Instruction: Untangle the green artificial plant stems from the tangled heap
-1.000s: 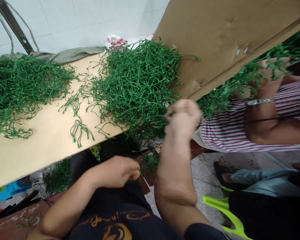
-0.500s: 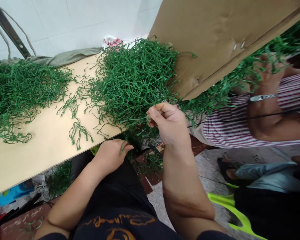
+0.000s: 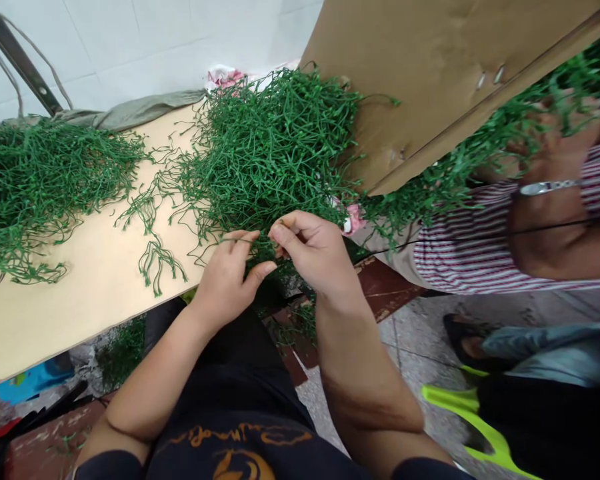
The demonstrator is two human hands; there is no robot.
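Note:
A large heap of thin green stems with knobby tips (image 3: 275, 147), which look like artificial plant strands, lies on the board in front of me. My right hand (image 3: 313, 253) is at its near edge, thumb and forefinger pinched on a green strand that is mostly hidden by the fingers. Just to the left, my left hand (image 3: 227, 280) has its thumb spread away from its fingers. A thin green strand runs along the forefinger side of that hand. The two hands' fingertips nearly meet.
Another green heap (image 3: 45, 173) covers the board's left end. A small loose bunch (image 3: 159, 263) lies on the pale board (image 3: 95, 287). A cardboard sheet (image 3: 405, 80) stands at the right; behind it, a co-worker's arm (image 3: 545, 220) reaches among green strands. A lime-green chair edge (image 3: 475, 420) is lower right.
My left hand has risen from below the board's edge towards the heap, and its thumb has spread. My right hand has moved left towards it, still pinching.

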